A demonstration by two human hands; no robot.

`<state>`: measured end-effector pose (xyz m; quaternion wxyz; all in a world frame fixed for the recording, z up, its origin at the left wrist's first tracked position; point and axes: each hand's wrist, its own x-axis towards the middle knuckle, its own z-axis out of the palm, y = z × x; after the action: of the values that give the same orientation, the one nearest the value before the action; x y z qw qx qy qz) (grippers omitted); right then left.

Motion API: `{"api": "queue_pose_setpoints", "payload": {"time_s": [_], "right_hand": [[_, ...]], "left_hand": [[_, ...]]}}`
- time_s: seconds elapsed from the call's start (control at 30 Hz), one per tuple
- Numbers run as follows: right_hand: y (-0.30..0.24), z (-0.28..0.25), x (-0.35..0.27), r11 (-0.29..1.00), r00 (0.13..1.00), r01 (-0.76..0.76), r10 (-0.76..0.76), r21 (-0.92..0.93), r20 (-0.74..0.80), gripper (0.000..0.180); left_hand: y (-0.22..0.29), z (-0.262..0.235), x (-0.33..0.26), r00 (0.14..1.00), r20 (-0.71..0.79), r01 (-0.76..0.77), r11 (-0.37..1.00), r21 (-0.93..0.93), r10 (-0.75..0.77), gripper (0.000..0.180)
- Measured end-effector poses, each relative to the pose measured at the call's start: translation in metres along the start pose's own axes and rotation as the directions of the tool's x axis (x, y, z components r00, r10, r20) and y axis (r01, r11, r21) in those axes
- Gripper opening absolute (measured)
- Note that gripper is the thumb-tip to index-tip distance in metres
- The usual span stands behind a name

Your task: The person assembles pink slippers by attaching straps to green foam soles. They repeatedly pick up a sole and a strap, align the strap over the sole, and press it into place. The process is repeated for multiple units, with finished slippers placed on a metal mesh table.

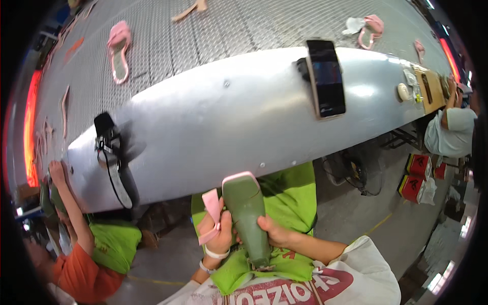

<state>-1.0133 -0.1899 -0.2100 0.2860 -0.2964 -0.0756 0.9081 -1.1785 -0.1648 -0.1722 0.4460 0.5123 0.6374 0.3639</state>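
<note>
Over my lap I hold a green shoe last (247, 213) with a pink sole edge at its toe, pointing away from me. My right hand (273, 233) grips the last at its right side near the heel. My left hand (217, 230) is closed on a loose pink strap (211, 213) at the last's left side. A green apron (284, 195) covers my lap beneath both hands.
A curved grey metal bench (223, 127) lies ahead, with a dark phone (326, 77) and a black clamp with cable (109, 147) on it. Pink sandals (118, 48) ride a mesh conveyor behind. Co-workers sit at left (96, 249) and right (450, 129). Red boxes (418, 175) stand on the floor.
</note>
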Motion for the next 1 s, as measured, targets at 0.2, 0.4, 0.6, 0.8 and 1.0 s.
{"api": "queue_pose_setpoints", "payload": {"time_s": [0.2,0.4,0.6,0.8,1.0], "right_hand": [[-0.009,0.010,-0.004,0.998,0.998,0.062,-0.062,-0.005,-0.021,0.077],[-0.013,0.007,0.000,0.994,0.995,0.089,-0.092,-0.056,-0.050,0.082],[-0.042,0.017,0.004,0.457,0.652,0.417,-0.753,-0.785,-0.092,0.067],[-0.104,0.074,-0.011,-0.354,0.519,0.406,-0.670,-0.843,0.531,0.057],[-0.110,0.085,-0.001,-0.341,0.473,0.603,-0.574,-0.721,0.668,0.014]], "left_hand": [[-0.011,-0.001,0.003,0.996,0.038,-0.084,0.996,-0.030,0.085,0.035],[-0.004,-0.008,0.012,0.993,0.113,-0.036,0.999,-0.028,0.039,0.034],[0.016,-0.057,0.038,0.947,0.315,-0.142,0.965,0.220,0.068,0.029],[0.065,-0.056,0.052,0.840,0.502,-0.496,0.663,0.561,0.204,0.031],[0.080,-0.059,0.053,0.701,0.591,-0.648,0.704,0.291,0.400,0.033]]}}
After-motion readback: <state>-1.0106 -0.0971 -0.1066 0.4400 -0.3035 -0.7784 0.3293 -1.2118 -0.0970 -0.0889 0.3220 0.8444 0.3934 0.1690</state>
